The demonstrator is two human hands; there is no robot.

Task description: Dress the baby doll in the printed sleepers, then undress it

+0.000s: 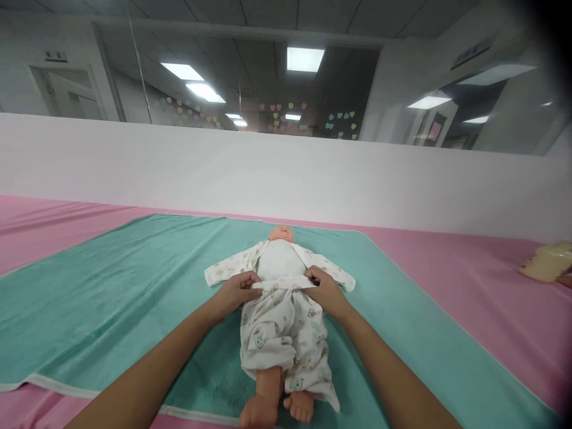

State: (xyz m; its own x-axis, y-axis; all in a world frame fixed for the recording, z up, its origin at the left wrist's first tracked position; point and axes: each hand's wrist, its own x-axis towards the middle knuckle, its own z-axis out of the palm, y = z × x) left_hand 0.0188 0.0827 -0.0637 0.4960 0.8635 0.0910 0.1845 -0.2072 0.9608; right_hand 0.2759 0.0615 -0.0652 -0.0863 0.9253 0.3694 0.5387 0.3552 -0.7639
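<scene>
Teal towel (111, 298) — trousers (277, 333) waistband pinched: left hand (235, 292), right hand (326, 292).

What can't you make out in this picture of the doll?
Head view: fingertips of left hand and right hand, partly hidden in the trousers waistband.
Head view: pale object at right, blurred and cut off by the frame edge.
Head view: top right corner, darkened.

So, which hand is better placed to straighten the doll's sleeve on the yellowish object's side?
Probably right: the right hand pinches the waistband just beside that sleeve; the left hand holds its far end.
</scene>
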